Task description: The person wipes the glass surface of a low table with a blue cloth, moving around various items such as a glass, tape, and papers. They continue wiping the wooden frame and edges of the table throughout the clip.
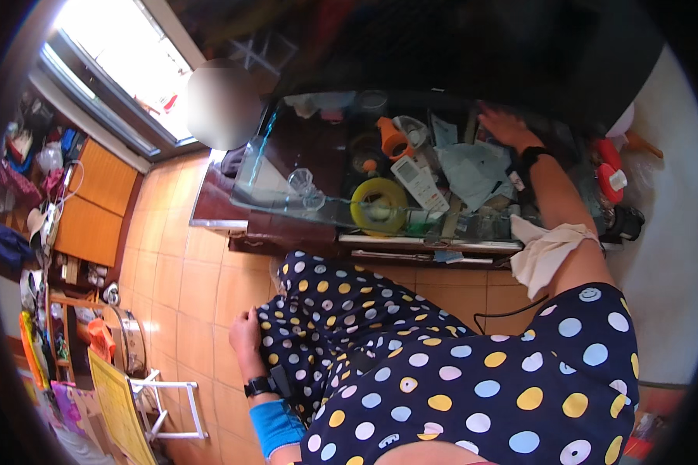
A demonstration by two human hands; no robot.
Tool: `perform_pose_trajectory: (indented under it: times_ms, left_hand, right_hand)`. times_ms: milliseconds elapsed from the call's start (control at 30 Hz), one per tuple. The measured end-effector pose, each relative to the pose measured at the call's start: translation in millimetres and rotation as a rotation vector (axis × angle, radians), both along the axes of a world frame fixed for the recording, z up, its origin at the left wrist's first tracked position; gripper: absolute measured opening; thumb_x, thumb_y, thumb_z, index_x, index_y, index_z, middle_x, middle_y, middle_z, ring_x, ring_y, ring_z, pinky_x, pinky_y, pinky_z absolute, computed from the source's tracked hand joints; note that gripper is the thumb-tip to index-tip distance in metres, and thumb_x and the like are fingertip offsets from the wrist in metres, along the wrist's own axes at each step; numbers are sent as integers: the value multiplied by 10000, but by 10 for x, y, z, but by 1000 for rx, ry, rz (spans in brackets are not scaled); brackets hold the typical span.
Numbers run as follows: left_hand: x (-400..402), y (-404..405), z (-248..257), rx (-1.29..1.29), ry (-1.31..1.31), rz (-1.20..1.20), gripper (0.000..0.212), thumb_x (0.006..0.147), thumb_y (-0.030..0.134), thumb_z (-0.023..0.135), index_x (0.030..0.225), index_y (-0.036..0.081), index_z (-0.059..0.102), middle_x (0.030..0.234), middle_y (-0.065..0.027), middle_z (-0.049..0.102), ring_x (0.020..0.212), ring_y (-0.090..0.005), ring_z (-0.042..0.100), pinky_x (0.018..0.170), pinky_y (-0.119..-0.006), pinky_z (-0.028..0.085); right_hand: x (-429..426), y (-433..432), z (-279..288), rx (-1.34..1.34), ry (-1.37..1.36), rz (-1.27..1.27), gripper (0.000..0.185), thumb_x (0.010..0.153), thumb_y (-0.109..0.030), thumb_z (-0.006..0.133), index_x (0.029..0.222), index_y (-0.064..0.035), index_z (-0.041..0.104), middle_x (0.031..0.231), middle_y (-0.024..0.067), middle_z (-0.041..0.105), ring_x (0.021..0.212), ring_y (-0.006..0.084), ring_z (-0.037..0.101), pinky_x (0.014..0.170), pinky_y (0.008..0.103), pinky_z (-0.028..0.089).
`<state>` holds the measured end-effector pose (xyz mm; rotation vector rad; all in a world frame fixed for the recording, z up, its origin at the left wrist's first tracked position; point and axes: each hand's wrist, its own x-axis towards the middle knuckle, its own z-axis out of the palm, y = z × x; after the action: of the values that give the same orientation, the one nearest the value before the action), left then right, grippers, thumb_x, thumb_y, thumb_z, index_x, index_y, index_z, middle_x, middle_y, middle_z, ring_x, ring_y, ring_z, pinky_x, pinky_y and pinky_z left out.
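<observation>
My right hand [503,125] reaches to the back of a glass-topped cabinet [302,145], fingers spread on or just above the clutter, with no object visible in it. A black band circles that wrist, and a pale cloth [549,253] hangs around the forearm. Nearest the hand lies a crumpled grey plastic bag [474,168]. Left of it are a white remote control [421,185], an orange tape dispenser [392,138] and a large roll of clear yellowish tape [378,206]. My left hand [245,337], fingers curled, rests against the polka-dot dress [320,319]; its palm is hidden.
A clear glass vessel [307,189] is near the cabinet's left end. Red bottles [609,174] and a black round object [625,224] sit at the right. A black cable [512,317] crosses the tiled floor. A folding stool [174,407] stands lower left. A person's blurred head [224,104] is beyond.
</observation>
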<state>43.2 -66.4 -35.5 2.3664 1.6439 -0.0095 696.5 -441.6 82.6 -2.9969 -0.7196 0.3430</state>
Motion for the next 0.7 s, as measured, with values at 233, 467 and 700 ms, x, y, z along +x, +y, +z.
perform_pose_trajectory:
  times_ms: [233,467,700]
  left_hand:
    - [352,-127,-72,45,12,-19,483,956,515,521,983,101,770,1029,-177,725,979,-375,680,857,-478,528]
    - [842,-469,-165,250,-1,-355,349,885,438,646,947,111,754,1033,-97,709,1048,-304,630,936,-427,478]
    - [916,-572,-260,278,-65,-459,343,863,415,683,1020,114,731,1119,-77,681,1143,-297,576,1006,-442,427]
  right_hand:
    - [-156,-17,-294,-34,-166,-12,678,1014,-692,216,1618,-393,147,1704,59,103,1553,387,77,1193,654,102]
    - [-1442,572,-202,-30,-278,397,569,1064,-483,339,1599,-309,257,1678,103,207,1532,373,200,1184,621,195]
    - [-2470,939,-37,100,-243,712,545,1057,-448,376,1575,-280,352,1671,113,233,1530,376,201,1206,606,131]
